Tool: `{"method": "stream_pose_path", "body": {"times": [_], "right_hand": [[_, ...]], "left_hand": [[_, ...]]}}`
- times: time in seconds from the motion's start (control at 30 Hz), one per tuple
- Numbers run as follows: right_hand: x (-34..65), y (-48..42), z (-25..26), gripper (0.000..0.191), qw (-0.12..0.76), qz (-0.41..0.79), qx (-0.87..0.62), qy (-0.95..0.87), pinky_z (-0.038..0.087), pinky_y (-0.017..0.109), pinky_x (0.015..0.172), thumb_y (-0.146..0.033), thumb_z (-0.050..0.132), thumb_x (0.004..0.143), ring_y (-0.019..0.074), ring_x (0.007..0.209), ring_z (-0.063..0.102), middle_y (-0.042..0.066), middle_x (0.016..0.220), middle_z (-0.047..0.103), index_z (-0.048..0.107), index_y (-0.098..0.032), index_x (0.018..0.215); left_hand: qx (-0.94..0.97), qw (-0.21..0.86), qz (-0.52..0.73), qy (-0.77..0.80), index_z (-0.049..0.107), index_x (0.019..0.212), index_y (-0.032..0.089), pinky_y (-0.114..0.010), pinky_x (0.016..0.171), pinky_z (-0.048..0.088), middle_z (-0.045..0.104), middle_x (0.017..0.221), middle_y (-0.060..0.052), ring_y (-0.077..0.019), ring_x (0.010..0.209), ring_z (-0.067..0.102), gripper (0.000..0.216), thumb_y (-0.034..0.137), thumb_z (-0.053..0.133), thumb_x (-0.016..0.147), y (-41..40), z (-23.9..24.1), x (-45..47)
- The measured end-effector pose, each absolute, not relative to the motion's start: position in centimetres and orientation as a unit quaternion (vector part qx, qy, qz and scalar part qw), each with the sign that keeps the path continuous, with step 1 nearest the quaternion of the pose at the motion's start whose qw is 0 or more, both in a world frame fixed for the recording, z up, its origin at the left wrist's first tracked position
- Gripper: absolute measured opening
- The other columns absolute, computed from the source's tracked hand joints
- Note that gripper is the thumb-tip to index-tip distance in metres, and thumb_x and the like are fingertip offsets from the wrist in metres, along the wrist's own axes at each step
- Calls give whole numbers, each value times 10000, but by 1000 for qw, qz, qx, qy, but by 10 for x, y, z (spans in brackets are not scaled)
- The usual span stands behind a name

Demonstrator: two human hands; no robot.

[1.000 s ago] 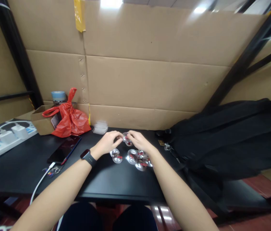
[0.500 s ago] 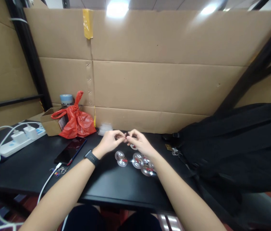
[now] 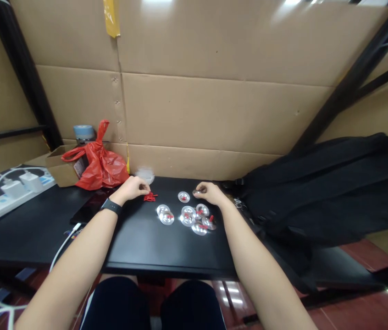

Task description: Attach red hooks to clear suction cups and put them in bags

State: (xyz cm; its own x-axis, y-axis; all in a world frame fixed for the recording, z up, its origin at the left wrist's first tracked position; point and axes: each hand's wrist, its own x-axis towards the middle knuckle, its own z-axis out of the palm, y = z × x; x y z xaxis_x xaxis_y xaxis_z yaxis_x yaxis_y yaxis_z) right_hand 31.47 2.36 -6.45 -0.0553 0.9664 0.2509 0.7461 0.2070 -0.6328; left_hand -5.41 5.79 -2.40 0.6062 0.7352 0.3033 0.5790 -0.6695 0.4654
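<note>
Several clear round plastic discs with red bits (image 3: 187, 215) lie together on the black table (image 3: 139, 243). One clear disc (image 3: 183, 197) lies apart, just behind that group. My left hand (image 3: 134, 188) is pinched shut beside a small red string piece (image 3: 150, 197) that rests on the table; whether the fingers still touch it is unclear. My right hand (image 3: 207, 192) rests closed on the table right of the lone disc, pinching something small I cannot make out. A dark watch (image 3: 110, 206) sits on my left wrist.
A red plastic bag (image 3: 99, 165) and a cardboard box (image 3: 59, 167) stand at the back left, with a white power strip (image 3: 4, 197) and cables. A phone (image 3: 84, 208) lies left of my arm. A black bag (image 3: 318, 192) fills the right side. Cardboard walls stand behind.
My hands, held together over the discs, have moved apart. The left went left with the red string; one clear disc now lies alone on the table.
</note>
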Motion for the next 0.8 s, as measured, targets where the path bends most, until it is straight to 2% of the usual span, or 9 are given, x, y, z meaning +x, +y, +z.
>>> {"method": "stream_pose_path", "body": {"times": [0.1, 0.23, 0.37, 0.43, 0.5, 0.57, 0.67, 0.73, 0.8], "right_hand": [[315, 23, -61, 213, 305, 174, -606, -714, 511, 303, 741, -335, 767, 693, 207, 788, 683, 48, 849, 755, 718, -193, 843], [308, 17, -50, 172, 285, 178, -577, -745, 509, 317, 783, -343, 676, 797, 215, 822, 682, 58, 868, 756, 751, -202, 861], [292, 13, -49, 218, 252, 118, -588, -759, 436, 439, 953, -409, 706, 795, 301, 1135, 579, 90, 1200, 680, 773, -250, 930], [282, 13, -51, 170, 230, 96, -621, -743, 381, 517, 980, -399, 721, 790, 341, 1233, 492, 88, 1306, 618, 770, -265, 882], [274, 13, -52, 113, 231, 89, -638, -729, 355, 543, 974, -343, 689, 818, 341, 1247, 467, 80, 1331, 598, 754, -251, 811], [269, 13, -51, 133, 246, 84, -644, -719, 353, 539, 961, -299, 638, 849, 329, 1233, 471, 73, 1327, 600, 735, -237, 782], [263, 12, -47, 150, 246, 69, -646, -719, 340, 553, 954, -359, 625, 862, 344, 1246, 441, 77, 1347, 586, 731, -255, 885], [260, 10, -46, 213, 222, 66, -641, -732, 325, 570, 957, -425, 654, 845, 362, 1271, 406, 80, 1394, 552, 726, -280, 983], [258, 8, -45, 235, 189, 74, -630, -750, 321, 575, 958, -441, 684, 824, 374, 1289, 382, 75, 1438, 515, 727, -292, 1001]], "left_hand": [[887, 160, 228, 367, 772, 801, 198, -229, 720, 489, 778, 804, -25, -185, 751, 716, 138, 301, 685, 773, 57, -25, -53], [889, 143, 232, 368, 768, 796, 207, -221, 687, 478, 768, 781, -14, -174, 719, 697, 162, 316, 647, 802, 57, -26, -51], [895, 131, 231, 358, 769, 832, 207, -222, 698, 480, 769, 818, -20, -174, 732, 685, 183, 300, 612, 826, 57, -27, -48], [896, 125, 227, 360, 768, 856, 209, -226, 712, 482, 768, 835, -22, -176, 742, 684, 189, 282, 594, 836, 56, -28, -46], [895, 113, 231, 365, 765, 881, 210, -234, 738, 486, 767, 855, -26, -180, 766, 688, 207, 258, 566, 849, 55, -28, -43], [892, 98, 246, 366, 761, 915, 207, -248, 785, 491, 766, 897, -34, -187, 809, 692, 229, 237, 540, 861, 54, -29, -38], [897, 91, 245, 356, 754, 939, 210, -270, 850, 498, 761, 945, -40, -197, 862, 692, 238, 224, 527, 870, 52, -32, -31], [902, 87, 225, 357, 752, 924, 212, -282, 876, 501, 753, 944, -46, -203, 880, 688, 231, 206, 529, 863, 53, -36, -28], [900, 72, 224, 368, 743, 963, 206, -299, 911, 499, 737, 983, -60, -212, 925, 678, 250, 169, 523, 851, 55, -40, -26]]}}
